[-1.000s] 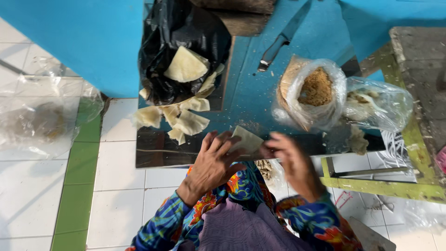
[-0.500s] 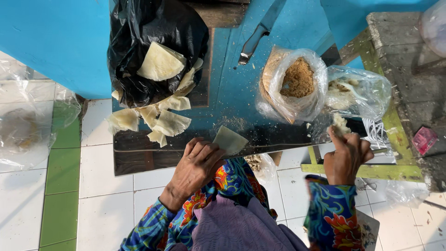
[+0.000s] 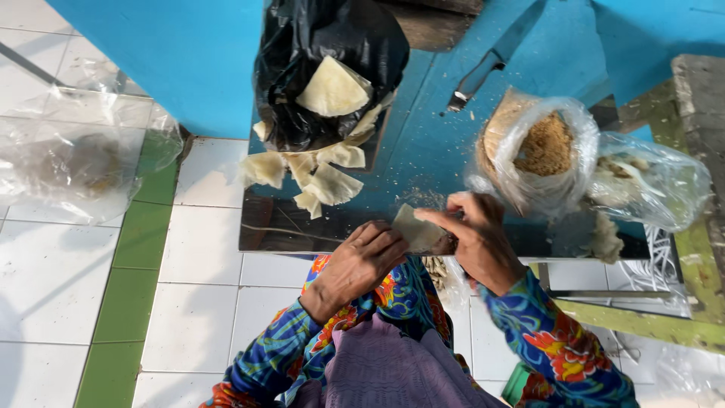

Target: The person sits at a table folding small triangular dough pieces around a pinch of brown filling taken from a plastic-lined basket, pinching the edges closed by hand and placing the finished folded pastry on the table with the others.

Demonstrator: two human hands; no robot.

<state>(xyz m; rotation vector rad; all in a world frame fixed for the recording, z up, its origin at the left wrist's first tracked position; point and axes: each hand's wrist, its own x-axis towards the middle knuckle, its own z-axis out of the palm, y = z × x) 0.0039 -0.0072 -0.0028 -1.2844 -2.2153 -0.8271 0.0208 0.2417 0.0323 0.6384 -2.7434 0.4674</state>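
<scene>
left hand [image 3: 361, 261] and right hand [image 3: 474, 236] both grasping pale wrapper [image 3: 414, 229], clear bag of brown filling [image 3: 545, 151] just beyond

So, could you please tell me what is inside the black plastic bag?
The black plastic bag holds pale wrapper sheets; more spill out below its mouth. Whatever lies deeper inside is hidden by the plastic.
</scene>
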